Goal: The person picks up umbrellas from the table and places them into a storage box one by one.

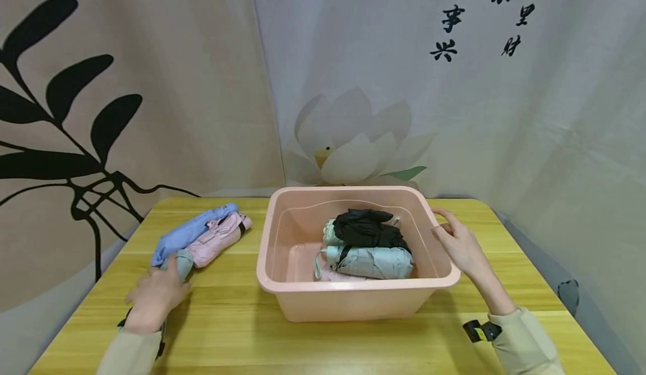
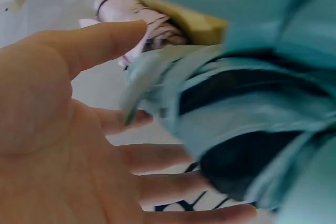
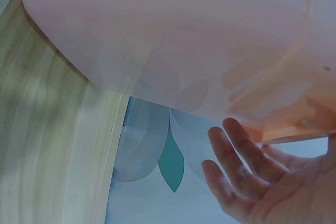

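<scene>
On the left of the table, my left hand [image 1: 157, 292] reaches over a teal folded umbrella [image 1: 183, 264]. In the left wrist view, the thumb and straight fingers [image 2: 157, 158] spread beside and behind this umbrella [image 2: 236, 108]. A blue folded umbrella [image 1: 194, 232] and a pink folded umbrella [image 1: 220, 240] lie side by side just beyond. My right hand [image 1: 461, 246] is at the right rim of a pink plastic basin [image 1: 353, 302], its fingers loosely extended in the right wrist view. Inside the basin lie a black folded umbrella [image 1: 368, 228] and a pale teal one [image 1: 375, 263].
A mint bundle [image 1: 330, 234] is partly hidden under the black umbrella, and pale pink fabric [image 1: 340, 276] shows at the basin's bottom. The basin stands on a yellow wooden table [image 1: 227, 330]. Behind it hangs a printed curtain [image 1: 353, 55] with a lotus and dark lettering.
</scene>
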The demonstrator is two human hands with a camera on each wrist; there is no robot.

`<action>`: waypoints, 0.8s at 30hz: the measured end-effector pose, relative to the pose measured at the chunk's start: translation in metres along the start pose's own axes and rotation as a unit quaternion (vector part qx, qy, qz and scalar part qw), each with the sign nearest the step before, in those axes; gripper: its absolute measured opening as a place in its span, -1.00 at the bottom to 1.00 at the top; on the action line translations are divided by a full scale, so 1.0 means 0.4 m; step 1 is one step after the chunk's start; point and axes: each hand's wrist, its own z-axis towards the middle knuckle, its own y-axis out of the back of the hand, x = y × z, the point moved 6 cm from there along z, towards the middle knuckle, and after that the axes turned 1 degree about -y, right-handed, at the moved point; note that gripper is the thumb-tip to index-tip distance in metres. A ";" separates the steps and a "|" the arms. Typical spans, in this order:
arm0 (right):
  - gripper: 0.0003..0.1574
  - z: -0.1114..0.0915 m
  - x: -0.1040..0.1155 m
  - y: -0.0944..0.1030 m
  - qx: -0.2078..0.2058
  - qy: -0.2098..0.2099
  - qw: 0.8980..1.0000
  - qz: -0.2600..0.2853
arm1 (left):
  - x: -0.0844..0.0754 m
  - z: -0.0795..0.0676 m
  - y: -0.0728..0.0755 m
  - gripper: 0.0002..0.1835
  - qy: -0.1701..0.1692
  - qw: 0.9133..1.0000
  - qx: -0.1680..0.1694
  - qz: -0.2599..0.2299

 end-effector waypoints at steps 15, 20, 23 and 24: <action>-0.37 -0.001 0.003 -0.001 0.002 0.003 1.000 0.007 | 0.050 0.015 -0.036 0.02 0.004 1.000 0.007 -0.024; -0.37 -0.001 0.003 -0.002 0.004 0.000 1.000 0.010 | 0.056 0.019 -0.034 0.02 0.001 1.000 0.009 -0.029; -0.36 -0.002 0.002 -0.002 0.005 -0.001 1.000 0.012 | 0.057 0.020 -0.033 0.00 -0.004 0.999 0.007 -0.031; -0.36 -0.002 0.002 -0.002 0.006 -0.001 1.000 0.014 | 0.056 0.020 -0.033 0.00 -0.006 0.999 0.004 -0.032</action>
